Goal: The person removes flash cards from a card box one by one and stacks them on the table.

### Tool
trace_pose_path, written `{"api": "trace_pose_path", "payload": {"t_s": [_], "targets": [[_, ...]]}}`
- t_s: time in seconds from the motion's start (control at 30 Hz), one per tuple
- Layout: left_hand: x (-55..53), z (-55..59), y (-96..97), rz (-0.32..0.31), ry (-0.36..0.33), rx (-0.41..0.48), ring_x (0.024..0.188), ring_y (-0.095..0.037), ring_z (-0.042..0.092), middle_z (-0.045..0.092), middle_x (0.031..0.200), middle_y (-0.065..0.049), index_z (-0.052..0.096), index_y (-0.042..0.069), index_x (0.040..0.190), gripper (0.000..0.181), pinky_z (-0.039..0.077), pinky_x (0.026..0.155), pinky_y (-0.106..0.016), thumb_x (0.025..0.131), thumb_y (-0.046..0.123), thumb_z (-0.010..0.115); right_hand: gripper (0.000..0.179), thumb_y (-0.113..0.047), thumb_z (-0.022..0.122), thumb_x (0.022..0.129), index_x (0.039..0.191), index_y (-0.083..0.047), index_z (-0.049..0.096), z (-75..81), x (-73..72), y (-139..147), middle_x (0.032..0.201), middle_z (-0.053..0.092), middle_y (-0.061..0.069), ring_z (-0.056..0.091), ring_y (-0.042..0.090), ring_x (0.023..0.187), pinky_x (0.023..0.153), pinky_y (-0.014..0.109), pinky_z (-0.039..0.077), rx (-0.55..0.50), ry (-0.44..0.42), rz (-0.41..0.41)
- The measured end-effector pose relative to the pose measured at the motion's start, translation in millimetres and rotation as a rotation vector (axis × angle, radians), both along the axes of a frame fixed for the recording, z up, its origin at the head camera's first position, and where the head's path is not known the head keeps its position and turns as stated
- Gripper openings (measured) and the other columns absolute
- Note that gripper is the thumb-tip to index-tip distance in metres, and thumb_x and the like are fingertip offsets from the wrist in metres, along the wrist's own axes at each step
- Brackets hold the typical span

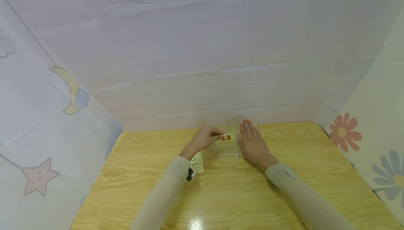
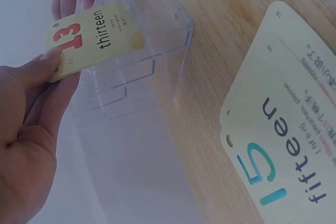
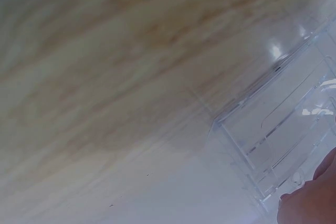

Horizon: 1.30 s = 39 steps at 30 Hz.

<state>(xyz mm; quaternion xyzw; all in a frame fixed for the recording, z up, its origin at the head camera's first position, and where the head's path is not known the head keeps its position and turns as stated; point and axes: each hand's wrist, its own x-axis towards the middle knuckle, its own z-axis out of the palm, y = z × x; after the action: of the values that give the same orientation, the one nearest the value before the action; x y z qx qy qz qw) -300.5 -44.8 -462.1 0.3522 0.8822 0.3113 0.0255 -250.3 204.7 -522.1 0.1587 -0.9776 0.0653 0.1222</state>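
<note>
Head view. The left hand [image 1: 203, 139] pinches the thirteen card [image 1: 228, 140] between thumb and fingers, right of the frame's centre and in front of the clear holder [image 1: 225, 153]. The right hand [image 1: 253, 145] lies with fingers straight and together on the holder's right part. In judgement, such a flat palm is the better brace: light, steady pressure, with the thumb clear of the card's edge. Counted: two hands, one card held, one pile of cards [image 1: 198, 166] lower left of the holder, one table [image 1: 227, 195].

Left wrist view. The thirteen card, upper left, is gripped at one end, its printed face showing and its far end over the holder's stepped slots. The card would best be lined up parallel to a slot and lowered without bending. Fingers, seemingly the right hand's, lie at the top edge. The pile, at right, has fifteen uppermost; offset edges suggest at least two cards, the exact number not being legible. Whether the grip holds one card or several cannot be told.

Right wrist view. Part of the right hand enters at lower right beside the clear holder; its fingers cannot be judged here. Whether the holder is one piece or two is unclear.
</note>
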Motion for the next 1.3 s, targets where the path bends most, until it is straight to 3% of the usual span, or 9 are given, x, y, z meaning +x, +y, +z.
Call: {"api": "trace_pose_path", "payload": {"t_s": [0.13,0.4,0.6,0.67,0.77,0.9,1.0,1.17,1.3], "targets": [[-1.7,2.8,-0.2,-0.003,-0.006,0.013,0.1,-0.018,0.079,0.081,0.115,-0.008,0.08,0.011,0.121,0.022,0.064,0.084,-0.022,0.102,0.017,0.069,0.071,-0.037,0.036,0.115,0.165,0.009,0.012,0.2,-0.3,0,0.175,0.009,0.03,0.004,0.044,0.165,0.134,0.061,0.018,0.001,-0.002,0.0],[-1.6,10.1,0.3,0.037,0.063,0.005,0.111,-0.022,0.078,0.077,0.127,-0.011,0.077,0.01,0.128,0.026,0.065,0.091,-0.028,0.106,0.014,0.063,0.071,-0.036,0.037,0.115,0.164,0.01,0.013,-1.1,1.2,-1,0.175,0.006,0.029,0.004,0.044,0.165,0.134,0.06,0.017,-0.012,0.001,0.006],[-1.6,17.6,-4.6,0.067,0.031,0.011,0.091,-0.016,0.072,0.075,0.133,-0.01,0.074,0.011,0.133,0.029,0.058,0.076,-0.025,0.108,0.011,0.058,0.072,-0.036,0.036,0.115,0.165,0.009,0.01,-1.1,1.9,0,0.175,0.002,0.028,0.002,0.044,0.165,0.134,0.06,0.016,-0.004,-0.006,-0.001],[-2.8,19.5,-7.5,0.077,-0.011,0.042,0.089,-0.021,0.071,0.074,0.135,-0.011,0.073,0.01,0.134,0.03,0.054,0.072,-0.025,0.109,0.011,0.058,0.072,-0.037,0.035,0.115,0.165,0.008,0.009,-0.7,1.9,0,0.175,0.001,0.027,0.001,0.043,0.165,0.135,0.06,0.015,-0.001,-0.016,-0.005],[-4.5,20.9,-13.1,0.102,-0.072,0.126,0.099,-0.023,0.076,0.074,0.134,-0.012,0.075,0.009,0.131,0.028,0.06,0.076,-0.024,0.108,0.013,0.06,0.072,-0.035,0.038,0.115,0.164,0.009,0.011,-0.8,1.6,-1,0.175,0.003,0.028,0.002,0.044,0.165,0.134,0.061,0.015,-0.01,-0.01,-0.004],[-6.3,22.3,-22.0,0.131,-0.218,0.309,0.103,-0.027,0.079,0.077,0.124,-0.016,0.077,0.005,0.125,0.025,0.067,0.088,-0.036,0.105,0.013,0.065,0.072,-0.034,0.04,0.114,0.164,0.011,0.014,-2.7,0.5,-1,0.174,0.009,0.03,0.005,0.045,0.165,0.134,0.061,0.018,-0.005,0.015,0.003],[-7.7,25.2,-28.7,0.148,-0.325,0.411,0.097,-0.027,0.081,0.079,0.116,-0.019,0.079,0.003,0.12,0.023,0.067,0.089,-0.042,0.103,0.013,0.068,0.072,-0.035,0.038,0.114,0.164,0.011,0.014,-3.6,-0.6,0,0.174,0.011,0.031,0.005,0.045,0.164,0.134,0.061,0.018,0.008,0.019,0.004],[-10.5,30.1,-39.4,0.177,-0.402,0.452,0.092,-0.026,0.082,0.079,0.115,-0.021,0.078,0.002,0.12,0.024,0.067,0.087,-0.041,0.102,0.015,0.07,0.071,-0.037,0.035,0.115,0.164,0.01,0.013,-2.9,-1.0,1,0.174,0.009,0.03,0.003,0.044,0.165,0.135,0.058,0.014,0.021,0.005,-0.004],[-13.1,29.7,-48.4,0.164,-0.453,0.483,0.097,-0.032,0.081,0.077,0.118,-0.025,0.076,-0.004,0.121,0.025,0.064,0.094,-0.05,0.103,0.011,0.068,0.071,-0.035,0.036,0.115,0.163,0.011,0.014,-2.3,-0.2,0,0.174,0.01,0.032,0.004,0.045,0.164,0.134,0.06,0.016,0.011,0.011,0.007]]}}
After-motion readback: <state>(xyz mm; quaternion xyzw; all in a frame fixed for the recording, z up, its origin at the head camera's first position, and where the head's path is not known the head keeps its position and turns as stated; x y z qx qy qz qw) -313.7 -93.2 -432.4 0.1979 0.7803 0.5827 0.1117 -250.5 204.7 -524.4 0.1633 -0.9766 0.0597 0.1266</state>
